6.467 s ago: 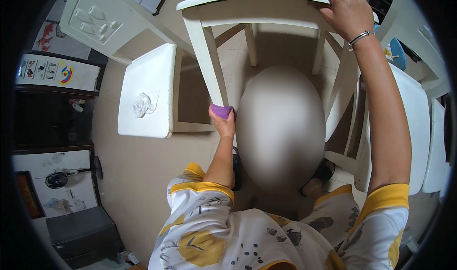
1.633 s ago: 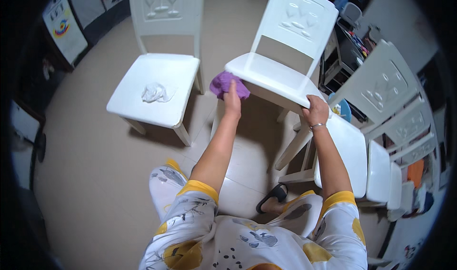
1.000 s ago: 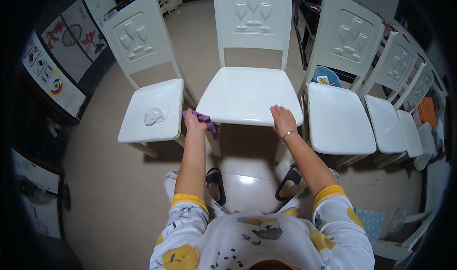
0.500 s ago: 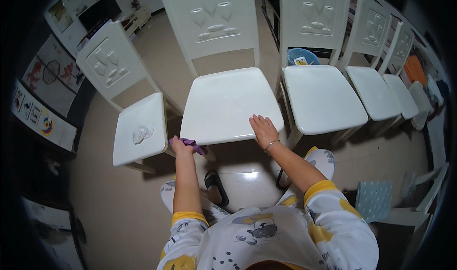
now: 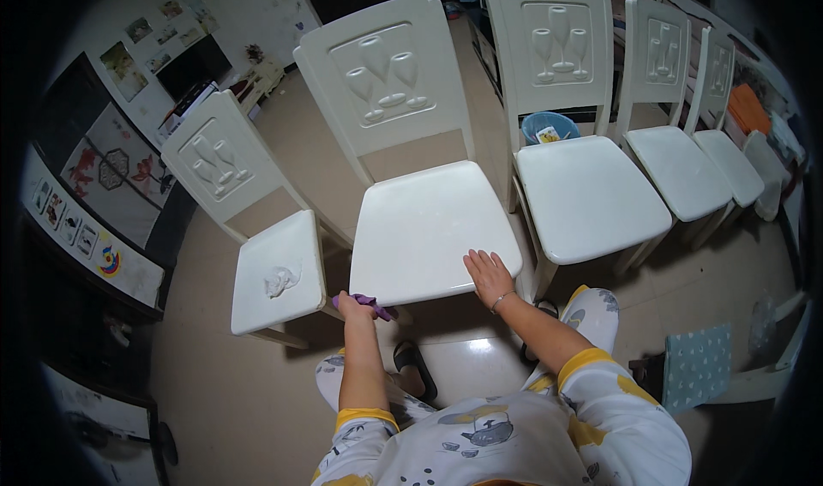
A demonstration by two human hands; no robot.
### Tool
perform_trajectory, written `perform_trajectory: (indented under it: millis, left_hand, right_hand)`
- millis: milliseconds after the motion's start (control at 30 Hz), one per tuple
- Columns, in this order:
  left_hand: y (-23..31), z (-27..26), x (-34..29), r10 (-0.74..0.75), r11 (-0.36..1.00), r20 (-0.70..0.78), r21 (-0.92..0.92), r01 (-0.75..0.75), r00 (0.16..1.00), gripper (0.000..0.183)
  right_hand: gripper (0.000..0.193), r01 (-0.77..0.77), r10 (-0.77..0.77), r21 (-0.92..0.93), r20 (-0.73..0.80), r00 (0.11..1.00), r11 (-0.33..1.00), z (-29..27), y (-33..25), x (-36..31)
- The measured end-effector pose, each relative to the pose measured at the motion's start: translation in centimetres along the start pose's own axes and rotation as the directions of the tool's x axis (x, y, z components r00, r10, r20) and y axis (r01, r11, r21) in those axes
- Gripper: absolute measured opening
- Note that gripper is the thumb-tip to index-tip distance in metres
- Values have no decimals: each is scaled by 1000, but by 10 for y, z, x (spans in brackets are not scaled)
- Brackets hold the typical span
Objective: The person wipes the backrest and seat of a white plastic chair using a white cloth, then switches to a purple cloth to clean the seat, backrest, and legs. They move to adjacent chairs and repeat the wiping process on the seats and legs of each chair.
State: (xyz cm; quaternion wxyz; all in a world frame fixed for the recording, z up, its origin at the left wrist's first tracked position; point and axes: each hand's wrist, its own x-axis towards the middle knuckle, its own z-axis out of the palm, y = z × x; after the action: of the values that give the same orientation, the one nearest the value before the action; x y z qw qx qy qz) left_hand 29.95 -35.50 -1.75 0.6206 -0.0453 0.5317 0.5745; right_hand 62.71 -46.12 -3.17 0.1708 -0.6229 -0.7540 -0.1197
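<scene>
While resting the right hand [image 5: 489, 279], flat, open and empty, on the white chair [image 5: 424, 229] just beyond both hands, likely for support, holds a bunched purple cloth [image 5: 382, 311] in the curled left hand [image 5: 355, 308] near the front corner; hard to tell whether touching.

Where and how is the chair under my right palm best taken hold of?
Probably by both side edges of its seat, coming from the front: the flat seat's front edge faces you, while the backrest rises at the far side.
</scene>
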Motion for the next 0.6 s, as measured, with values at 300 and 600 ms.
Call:
perform_trajectory:
  millis: [300, 600]
  left_hand:
    - [-4, -12, 15, 31, 995, 106, -97, -21, 994, 52]
    - [7, -21, 24, 61, 981, 104, -191, -41, 993, 48]
  right_hand:
    - [67, -21, 10, 53, 193, 981, 998, -5, 4, 0]
    - [87, 17, -45, 84, 347, 937, 996, -43, -2, -19]
